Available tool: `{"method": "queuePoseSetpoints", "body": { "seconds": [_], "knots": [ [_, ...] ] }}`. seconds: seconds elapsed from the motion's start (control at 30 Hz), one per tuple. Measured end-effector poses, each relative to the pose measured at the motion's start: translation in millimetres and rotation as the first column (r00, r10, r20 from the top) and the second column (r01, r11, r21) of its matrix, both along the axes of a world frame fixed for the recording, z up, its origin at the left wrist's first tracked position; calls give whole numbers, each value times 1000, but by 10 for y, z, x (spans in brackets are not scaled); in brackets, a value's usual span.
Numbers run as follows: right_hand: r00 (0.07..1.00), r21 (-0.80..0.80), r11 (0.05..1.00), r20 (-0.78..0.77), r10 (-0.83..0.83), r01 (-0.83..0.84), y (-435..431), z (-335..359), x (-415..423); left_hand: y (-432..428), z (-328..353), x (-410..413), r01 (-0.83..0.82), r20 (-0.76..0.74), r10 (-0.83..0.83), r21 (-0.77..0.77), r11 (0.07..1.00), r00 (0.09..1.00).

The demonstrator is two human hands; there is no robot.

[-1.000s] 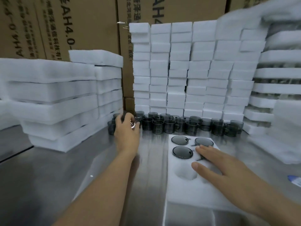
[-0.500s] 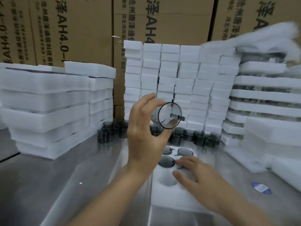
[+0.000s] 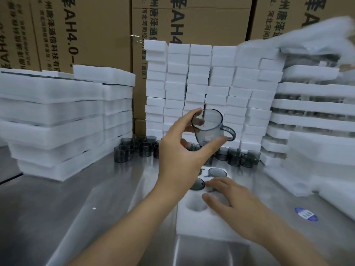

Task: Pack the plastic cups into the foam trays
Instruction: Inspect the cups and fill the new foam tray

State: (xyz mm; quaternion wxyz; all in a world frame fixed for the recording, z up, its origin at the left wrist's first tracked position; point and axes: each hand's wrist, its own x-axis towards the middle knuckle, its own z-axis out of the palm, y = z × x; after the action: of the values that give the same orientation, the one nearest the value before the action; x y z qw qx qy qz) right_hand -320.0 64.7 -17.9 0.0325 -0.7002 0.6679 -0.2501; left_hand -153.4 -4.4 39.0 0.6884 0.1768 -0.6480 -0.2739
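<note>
One white foam tray (image 3: pixel 211 225) lies nearest, on a steel table (image 3: pixel 57 208); the right hand (image 3: pixel 236 206) rests flat on it, fingers straight and spread, gripping nothing, seemingly steadying it; one round pocket (image 3: pixel 196 205) just left of that hand gapes empty; beyond the fingertips two pockets already hold packed cups (image 3: pixel 217 172), seen from above as dark grey discs; a third may sit behind the left wrist, and whatever lies under the right palm is hidden. Above the tray the left hand (image 3: pixel 180 160) is raised, thumb and fingers curled round a clear grey cup (image 3: pixel 207 125) with a handle, held tilted in the air and touching nothing else. Farther back, many loose cups (image 3: pixel 236 157) stand crowded on the table, unpacked. Behind them rises a wall of small foam blocks (image 3: pixel 201 83); stacked trays (image 3: pixel 57 116) stand at left; a right-hand stack (image 3: pixel 307 112) appears to show dark cups between its layers; cardboard boxes (image 3: pixel 96 35) close the view. By my judgement this tray is only partly filled; the raised cup probably belongs in the empty pocket; plenty of packing remains.
</note>
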Motion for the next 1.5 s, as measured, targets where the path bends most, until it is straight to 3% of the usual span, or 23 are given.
{"method": "queuePoseSetpoints", "body": {
  "seconds": [0.07,0.13,0.2,0.27,0.5,0.6,0.73,0.83,0.97,1.17,1.23,1.33,1.5],
  "knots": [
    [1000,-2,1000,-12,0,0,-4,0,3,-31,67,8,240,-69,-229,248,939,971],
    [1000,-3,1000,-26,-2,1,-2,3,5,-54,119,23,435,-164,-407,457,776,899],
    [1000,0,1000,-27,-5,5,-1,6,10,-53,143,44,620,-310,-551,546,564,774],
    [1000,3,1000,-29,-7,7,0,9,20,-57,140,71,718,-424,-601,558,415,677],
    [999,-1,1000,-38,-22,22,-1,17,27,-39,104,53,772,-552,-564,568,284,614],
    [999,-29,999,-22,-27,27,1,-3,35,-71,90,54,736,-501,-563,590,332,657],
    [994,-226,970,79,-76,93,-7,-58,68,-84,63,67,507,-188,-512,613,606,838],
    [972,-409,897,220,-82,169,-24,-44,88,-79,19,79,387,-10,-475,594,705,880],
    [944,-517,829,326,-38,212,-38,-9,74,-64,-18,55,339,115,-505,614,713,855],
    [951,-616,771,307,46,161,-32,30,122,-38,-60,14,307,232,-529,601,738,817],
    [899,-579,800,418,127,156,-8,73,157,-43,-46,1,325,212,-533,593,737,819],
    [726,-490,867,628,281,89,20,139,183,-60,-30,23,387,169,-544,536,750,822],
    [692,-445,891,671,265,91,45,161,226,-81,-41,20,370,132,-476,464,805,869]
  ]
}}
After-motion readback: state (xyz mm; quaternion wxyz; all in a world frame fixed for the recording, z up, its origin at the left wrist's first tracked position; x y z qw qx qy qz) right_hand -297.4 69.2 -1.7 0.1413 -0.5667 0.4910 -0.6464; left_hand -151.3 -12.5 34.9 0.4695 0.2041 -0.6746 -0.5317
